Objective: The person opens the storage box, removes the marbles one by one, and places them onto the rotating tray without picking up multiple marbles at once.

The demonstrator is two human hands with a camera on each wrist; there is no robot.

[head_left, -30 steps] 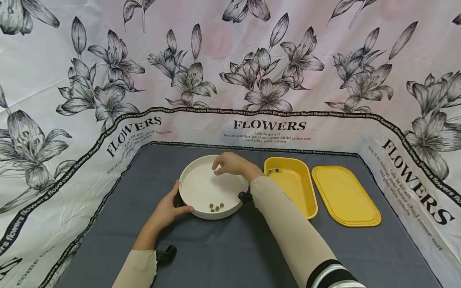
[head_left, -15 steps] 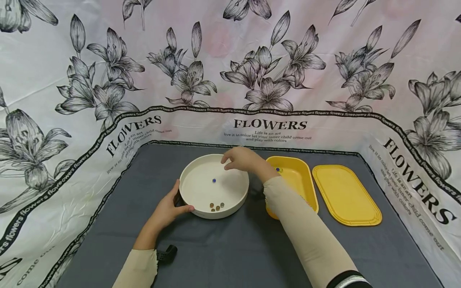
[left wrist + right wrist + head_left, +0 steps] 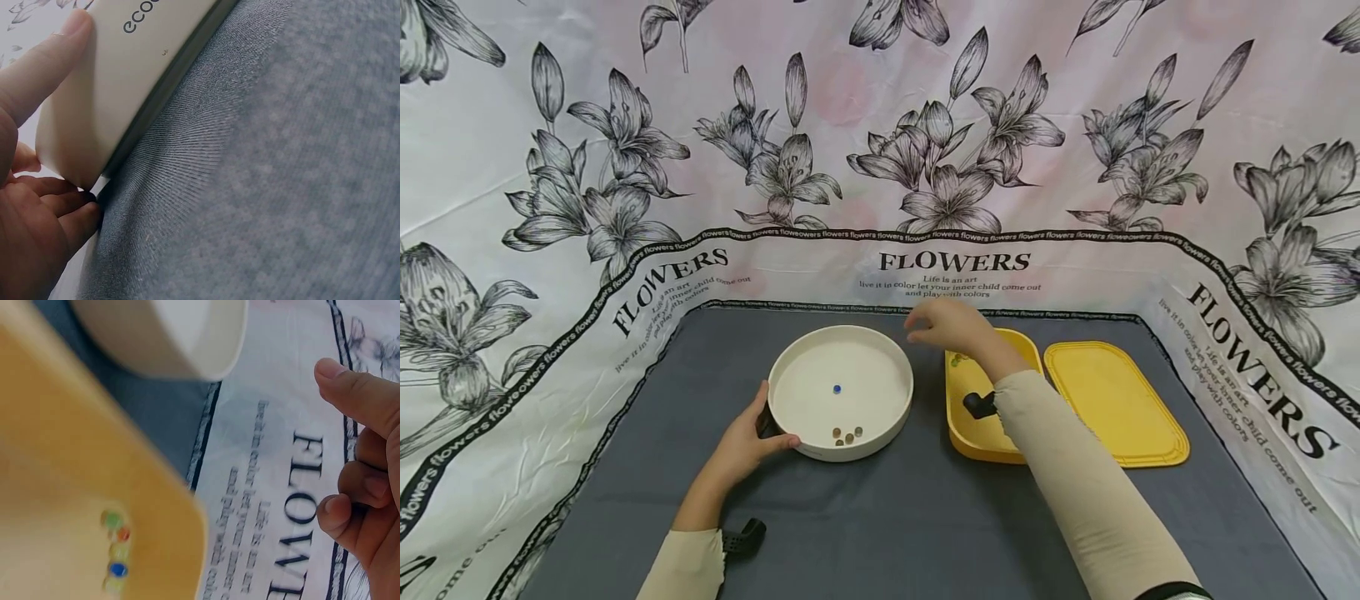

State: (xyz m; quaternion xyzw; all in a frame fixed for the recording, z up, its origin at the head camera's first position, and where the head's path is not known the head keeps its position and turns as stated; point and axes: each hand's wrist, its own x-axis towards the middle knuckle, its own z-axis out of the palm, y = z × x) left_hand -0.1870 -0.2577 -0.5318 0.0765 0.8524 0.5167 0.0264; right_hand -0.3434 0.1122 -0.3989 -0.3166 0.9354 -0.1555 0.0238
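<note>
A round white dish (image 3: 872, 383) stands on the grey cloth. My left hand (image 3: 741, 446) grips its left side; in the left wrist view the thumb (image 3: 47, 69) lies along the lettered wall and the fingers curl at the bottom edge. One blue marble (image 3: 837, 389) lies near the dish's middle, and several brownish marbles (image 3: 848, 437) cluster by the front wall. My right hand (image 3: 951, 325) hovers between dish and yellow box (image 3: 985, 452), fingers loosely bent around nothing. Inside the box, the right wrist view shows a row of marbles, including a blue one (image 3: 117, 569) and a green one (image 3: 112, 519).
Right of the box lies a yellow lid (image 3: 1123, 404), partly behind the right sleeve (image 3: 1067, 475). A white flower-printed cloth (image 3: 820, 267) rises behind and beside the grey cloth (image 3: 865, 533). Each wrist carries a small black camera.
The right hand released the blue marble into the dish, then withdrew rightward to above the yellow box's far-left corner. The left hand has kept its hold on the dish.
</note>
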